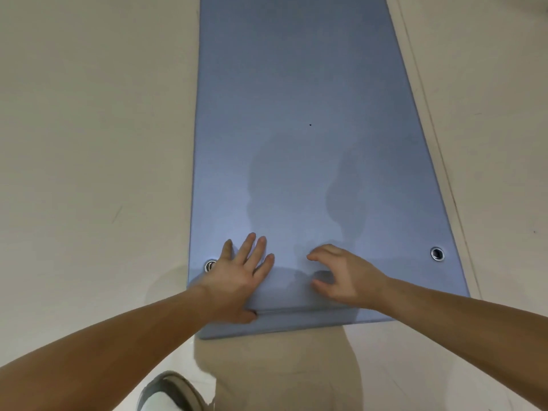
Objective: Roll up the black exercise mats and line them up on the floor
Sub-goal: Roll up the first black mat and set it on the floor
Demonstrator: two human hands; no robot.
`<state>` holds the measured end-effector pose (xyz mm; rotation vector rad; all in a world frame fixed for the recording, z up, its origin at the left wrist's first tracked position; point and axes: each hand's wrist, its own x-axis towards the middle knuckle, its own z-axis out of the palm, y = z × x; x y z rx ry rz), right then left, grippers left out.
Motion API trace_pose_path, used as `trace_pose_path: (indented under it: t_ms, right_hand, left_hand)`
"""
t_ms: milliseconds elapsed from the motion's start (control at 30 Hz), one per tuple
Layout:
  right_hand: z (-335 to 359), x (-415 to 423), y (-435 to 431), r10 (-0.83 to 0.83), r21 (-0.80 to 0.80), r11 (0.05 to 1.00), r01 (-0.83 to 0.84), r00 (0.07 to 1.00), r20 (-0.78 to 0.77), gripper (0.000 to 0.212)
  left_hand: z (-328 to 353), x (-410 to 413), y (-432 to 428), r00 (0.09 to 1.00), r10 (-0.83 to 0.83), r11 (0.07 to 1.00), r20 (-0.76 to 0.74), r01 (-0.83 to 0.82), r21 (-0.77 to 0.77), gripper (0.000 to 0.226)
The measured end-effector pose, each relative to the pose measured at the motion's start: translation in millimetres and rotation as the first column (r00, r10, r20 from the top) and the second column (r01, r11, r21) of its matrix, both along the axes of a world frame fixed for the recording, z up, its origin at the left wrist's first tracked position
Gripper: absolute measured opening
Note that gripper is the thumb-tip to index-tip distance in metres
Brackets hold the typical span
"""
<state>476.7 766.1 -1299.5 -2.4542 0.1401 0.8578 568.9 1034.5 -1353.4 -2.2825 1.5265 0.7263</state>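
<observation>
A long exercise mat (299, 114), which looks blue-grey here, lies flat on the pale floor and runs away from me. Its near end is lifted slightly into a low fold. My left hand (241, 277) presses on that near end with straight fingers, its thumb tucked under the edge. My right hand (341, 275) rests beside it with fingers curled in a claw, fingertips touching the mat surface. A metal eyelet (210, 265) sits at the near left corner, partly behind my left hand, and another eyelet (437, 253) at the near right.
Pale floor (89, 143) spreads to the left of the mat. A floor seam or wall base (427, 114) runs along the mat's right side. My shoe (170, 390) shows at the bottom, close to the mat's near edge.
</observation>
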Motion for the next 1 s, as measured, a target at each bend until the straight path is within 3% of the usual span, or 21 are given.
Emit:
trace_pose_path:
  t_ms: [133, 267, 333, 400, 467, 533, 600, 667, 733, 800, 933, 1000]
  right_hand:
    - [-2.5, 1.2, 5.1, 0.087, -0.038, 0.995, -0.090, 0.993, -0.075, 0.087]
    - [7.4, -13.5, 14.4, 0.230, -0.106, 0.964, -0.242, 0.967, -0.114, 0.102]
    - [14.2, -18.7, 16.0, 0.278, -0.170, 0.942, -0.291, 0.956, -0.094, 0.086]
    - [21.7, -18.1, 11.2, 0.242, -0.229, 0.943, -0.241, 0.970, -0.024, 0.059]
    - [29.3, -15.2, 1.2, 0.164, -0.273, 0.950, -0.154, 0.986, 0.015, 0.051]
    - [36.6, -16.1, -7.9, 0.099, -0.320, 0.942, -0.104, 0.995, -0.032, 0.055]
    - [38.6, -20.6, -10.8, 0.110, -0.368, 0.917, -0.154, 0.985, -0.136, 0.056]
    - [43.2, -18.0, -12.7, 0.166, -0.361, 0.905, -0.227, 0.967, -0.194, 0.046]
    - [56.3, -3.6, -17.3, 0.179, -0.328, 0.918, -0.224, 0.971, -0.160, 0.031]
    - [72.4, 15.6, -22.4, 0.184, -0.289, 0.931, -0.223, 0.971, -0.155, 0.031]
    - [98.2, 19.1, -15.1, 0.219, -0.077, 0.961, -0.264, 0.903, -0.370, 0.007]
    - [115.3, 24.4, -16.7, 0.209, 0.000, 0.970, -0.243, 0.831, -0.516, 0.018]
  left_hand:
    - [16.8, 4.0, -8.9, 0.999, -0.031, 0.996, -0.019, 0.033, 0.086, 0.118]
    - [49.2, 7.3, -11.8, 0.978, -0.182, 0.981, -0.105, 0.188, 0.053, 0.066]
    - [63.1, 13.3, -4.6, 0.975, -0.198, 0.978, -0.098, 0.191, -0.078, 0.065]
    - [81.3, 26.3, 1.0, 0.994, -0.064, 0.980, -0.084, 0.047, -0.196, 0.055]
    - [96.4, 41.8, 1.4, 0.992, 0.077, 0.990, -0.101, -0.089, -0.114, 0.036]
    - [102.8, 46.9, -1.5, 0.985, 0.137, 0.989, -0.108, -0.142, -0.045, 0.034]
    - [97.2, 33.5, -4.5, 0.991, 0.102, 0.994, -0.089, -0.098, 0.042, 0.044]
    - [86.1, 17.0, -3.7, 0.985, 0.131, 0.985, -0.113, -0.116, 0.131, 0.034]
    - [81.6, 17.8, 1.5, 0.957, 0.235, 0.967, -0.167, -0.214, 0.137, 0.032]
    - [92.3, 29.9, 5.0, 0.924, 0.305, 0.952, -0.230, -0.292, 0.092, 0.025]
    - [130.4, 44.7, 5.6, 0.809, 0.359, 0.924, -0.465, -0.236, 0.302, 0.014]
    - [151.7, 55.5, 6.3, 0.703, 0.426, 0.885, -0.569, -0.194, 0.424, 0.012]
